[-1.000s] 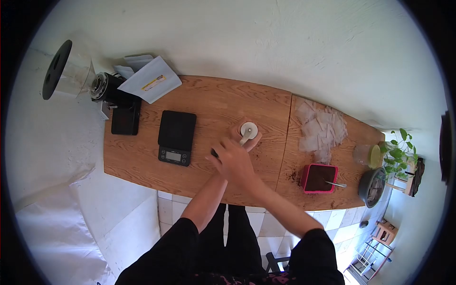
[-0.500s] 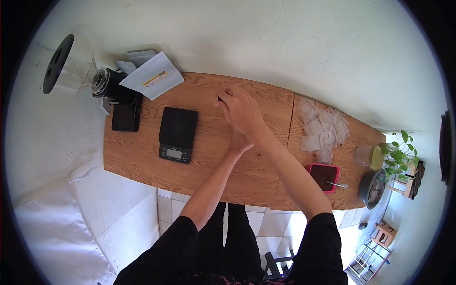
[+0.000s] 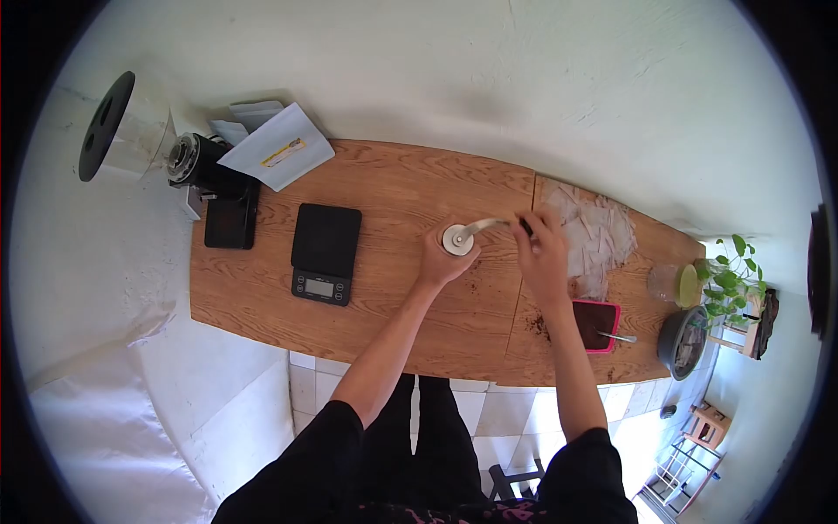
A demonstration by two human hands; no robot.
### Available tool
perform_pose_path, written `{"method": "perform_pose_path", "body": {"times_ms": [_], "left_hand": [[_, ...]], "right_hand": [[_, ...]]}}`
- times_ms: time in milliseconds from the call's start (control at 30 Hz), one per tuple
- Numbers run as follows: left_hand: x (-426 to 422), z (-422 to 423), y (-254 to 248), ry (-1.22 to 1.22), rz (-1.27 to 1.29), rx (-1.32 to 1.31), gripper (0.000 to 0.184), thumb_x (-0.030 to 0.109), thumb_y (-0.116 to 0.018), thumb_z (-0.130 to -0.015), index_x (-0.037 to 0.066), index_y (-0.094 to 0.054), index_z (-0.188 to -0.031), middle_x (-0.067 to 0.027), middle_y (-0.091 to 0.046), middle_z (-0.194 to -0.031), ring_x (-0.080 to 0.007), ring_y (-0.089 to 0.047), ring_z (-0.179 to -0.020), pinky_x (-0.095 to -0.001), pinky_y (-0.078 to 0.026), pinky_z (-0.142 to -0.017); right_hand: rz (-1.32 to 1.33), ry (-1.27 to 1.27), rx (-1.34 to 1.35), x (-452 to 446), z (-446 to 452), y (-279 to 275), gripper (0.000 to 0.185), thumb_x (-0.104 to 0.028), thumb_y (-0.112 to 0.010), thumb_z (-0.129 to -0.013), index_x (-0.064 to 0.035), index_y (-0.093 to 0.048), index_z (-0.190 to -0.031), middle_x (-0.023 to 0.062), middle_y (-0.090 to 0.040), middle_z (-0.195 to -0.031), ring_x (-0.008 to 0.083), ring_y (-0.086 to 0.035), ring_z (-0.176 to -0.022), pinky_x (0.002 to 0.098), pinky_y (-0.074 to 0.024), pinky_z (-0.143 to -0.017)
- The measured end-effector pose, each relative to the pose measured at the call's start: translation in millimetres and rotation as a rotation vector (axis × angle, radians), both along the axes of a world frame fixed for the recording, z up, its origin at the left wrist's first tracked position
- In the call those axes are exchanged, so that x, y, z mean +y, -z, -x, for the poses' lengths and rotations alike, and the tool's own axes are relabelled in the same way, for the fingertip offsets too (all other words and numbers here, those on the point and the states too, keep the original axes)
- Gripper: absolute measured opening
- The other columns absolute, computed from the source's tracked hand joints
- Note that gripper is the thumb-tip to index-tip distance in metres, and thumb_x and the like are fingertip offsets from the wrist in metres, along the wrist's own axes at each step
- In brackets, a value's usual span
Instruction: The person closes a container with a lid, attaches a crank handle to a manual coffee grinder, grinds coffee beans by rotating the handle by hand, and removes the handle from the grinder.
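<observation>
Brown wood-grain counter (image 3: 401, 183): cranking appears under way, its remainder hidden. Black rectangular digital scale (image 3: 325, 240), centre left, stands apart; pink square plastic tub (image 3: 619, 325), lower right, lies partly behind the right forearm (image 3: 572, 367). White-topped round grinder (image 3: 455, 244), centre: left hand (image 3: 443, 267) wrapped round it, right hand (image 3: 543, 253) clamped on its curved metal crank (image 3: 485, 225).

Left hand (image 3: 445, 259) hides sides of white round-topped crank device (image 3: 457, 239). Right forearm (image 3: 573, 354) covers nine-o'clock edge of pink square tub (image 3: 595, 327). White flat pouch (image 3: 272, 143), ten o'clock: yellow label (image 3: 284, 153) print too small.
</observation>
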State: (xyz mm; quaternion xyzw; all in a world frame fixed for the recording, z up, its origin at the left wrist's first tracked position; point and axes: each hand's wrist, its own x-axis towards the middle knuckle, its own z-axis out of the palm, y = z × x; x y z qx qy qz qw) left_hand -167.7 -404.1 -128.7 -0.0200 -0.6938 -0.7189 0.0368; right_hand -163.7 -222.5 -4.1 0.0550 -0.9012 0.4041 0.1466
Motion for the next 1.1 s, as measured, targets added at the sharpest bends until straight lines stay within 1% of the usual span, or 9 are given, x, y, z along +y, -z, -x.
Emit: {"method": "perform_pose_path", "body": {"times_ms": [233,367,500,633,700,767,900,967,1100], "left_hand": [[4,-1,8,0.032,-0.041,0.062,0.024,0.001,-0.086,-0.079,0.006,-0.067,-0.091,-0.0011,-0.072,-0.085,-0.0082,-0.067,-0.08,-0.0286,-0.055,-0.073],[5,-4,4,0.044,-0.12,0.012,0.026,-0.002,-0.084,-0.079,0.007,-0.064,-0.092,0.0002,-0.071,-0.084,-0.0075,-0.065,-0.078,-0.0284,-0.055,-0.072],[6,-4,11,0.013,-0.074,0.071,0.024,-0.001,-0.083,-0.08,0.007,-0.065,-0.093,0.0012,-0.07,-0.083,-0.0076,-0.064,-0.077,-0.0282,-0.055,-0.072],[11,-8,36,-0.046,0.085,0.001,0.025,0.003,-0.086,-0.08,0.006,-0.067,-0.096,0.0004,-0.071,-0.085,-0.009,-0.065,-0.076,-0.0284,-0.055,-0.071],[11,-6,26,-0.059,0.113,-0.006,0.025,0.004,-0.087,-0.079,0.006,-0.068,-0.097,0.0,-0.072,-0.085,-0.0096,-0.066,-0.077,-0.0287,-0.056,-0.071],[7,-1,-20,-0.045,-0.161,0.087,0.024,0.006,-0.087,-0.08,0.004,-0.07,-0.096,-0.0003,-0.072,-0.085,-0.0098,-0.068,-0.079,-0.0301,-0.057,-0.072],[2,-4,-1,0.017,0.027,-0.016,0.022,0.006,-0.087,-0.08,0.002,-0.071,-0.095,-0.0004,-0.073,-0.085,-0.0084,-0.068,-0.081,-0.0307,-0.058,-0.075],[5,-3,3,-0.028,0.079,0.001,0.022,0.005,-0.087,-0.079,0.003,-0.071,-0.093,-0.0004,-0.074,-0.086,-0.0077,-0.068,-0.081,-0.0301,-0.057,-0.074],[5,-3,3,-0.002,0.007,0.02,0.021,0.002,-0.086,-0.079,0.003,-0.07,-0.093,-0.0003,-0.073,-0.085,-0.0078,-0.067,-0.08,-0.0288,-0.056,-0.073]], "right_hand": [[0.054,-0.188,-0.342,-25,-107,-14,0.022,-0.006,-0.081,-0.089,0.0009,-0.075,-0.109,0.0138,-0.068,-0.103,0.0294,-0.07,-0.088,0.0375,-0.0545,-0.074],[0.015,-0.402,-0.168,-80,-94,-11,0.025,-0.01,-0.083,-0.087,0.0,-0.075,-0.11,0.0143,-0.067,-0.104,0.0328,-0.07,-0.09,0.0403,-0.0557,-0.075],[0.056,-0.532,-0.07,-143,-51,24,0.014,-0.008,-0.076,-0.088,0.0006,-0.07,-0.098,0.0161,-0.065,-0.102,0.0385,-0.067,-0.088,0.0474,-0.0551,-0.08],[-0.113,-0.428,-0.027,-166,36,21,0.011,-0.004,-0.068,-0.09,0.0044,-0.071,-0.097,0.0236,-0.066,-0.107,0.0432,-0.07,-0.103,0.0506,-0.0583,-0.085],[-0.129,-0.323,-0.071,-150,66,10,0.012,-0.006,-0.066,-0.092,0.0036,-0.073,-0.097,0.0228,-0.069,-0.106,0.0441,-0.069,-0.104,0.0512,-0.0576,-0.089],[-0.168,-0.322,0.114,-121,82,15,0.014,-0.007,-0.064,-0.094,0.0005,-0.075,-0.099,0.0202,-0.071,-0.109,0.0443,-0.069,-0.105,0.0502,-0.0569,-0.092],[-0.078,-0.049,0.006,-60,79,13,0.018,-0.01,-0.067,-0.097,0.0002,-0.076,-0.109,0.0194,-0.072,-0.111,0.0423,-0.069,-0.102,0.049,-0.0551,-0.089],[-0.027,-0.025,0.109,-27,62,30,0.02,-0.01,-0.073,-0.098,0.0008,-0.076,-0.114,0.0163,-0.072,-0.108,0.0359,-0.07,-0.09,0.0418,-0.0555,-0.081],[-0.106,0.019,0.102,5,-19,11,0.017,-0.006,-0.075,-0.097,0.0018,-0.075,-0.112,0.0133,-0.072,-0.105,0.0256,-0.07,-0.084,0.033,-0.054,-0.074]]}}
